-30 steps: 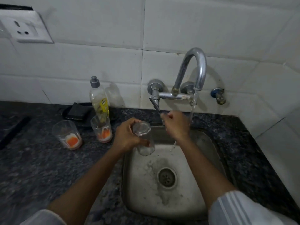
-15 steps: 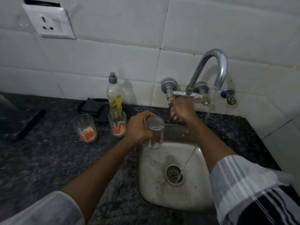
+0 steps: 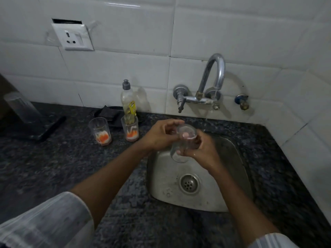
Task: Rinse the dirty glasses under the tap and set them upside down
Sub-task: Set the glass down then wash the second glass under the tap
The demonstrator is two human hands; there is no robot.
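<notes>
Both hands grasp one clear glass (image 3: pixel 182 142) over the far left corner of the sink (image 3: pixel 238 158). Left hand (image 3: pixel 161 135) curls its fingers round the upper part near the rim, while right hand (image 3: pixel 200 149) wraps the lower body, with a fingertip showing pink through the wall. Whether a finger reaches inside the glass I cannot tell.

Slipping looks like the main risk: the right hand appears wet, the glass is smooth, and it hangs above a hard steel basin, so a loosened hold during a turn could drop it and chip it. It also sits to the left of the tap (image 3: pixel 215 68), so it would miss any stream unless shifted right; no water is visibly running. A careless swing to the left could knock the two dirty glasses, one (image 3: pixel 100 130) further left and one (image 3: pixel 131 128) beside the soap bottle (image 3: pixel 127 99), both upright on the dark counter (image 3: pixel 53 167).

In the hands, the glass looks transparent and free of residue, tilted with its mouth toward the camera. Those on the counter show orange and white dregs at the bottom.
</notes>
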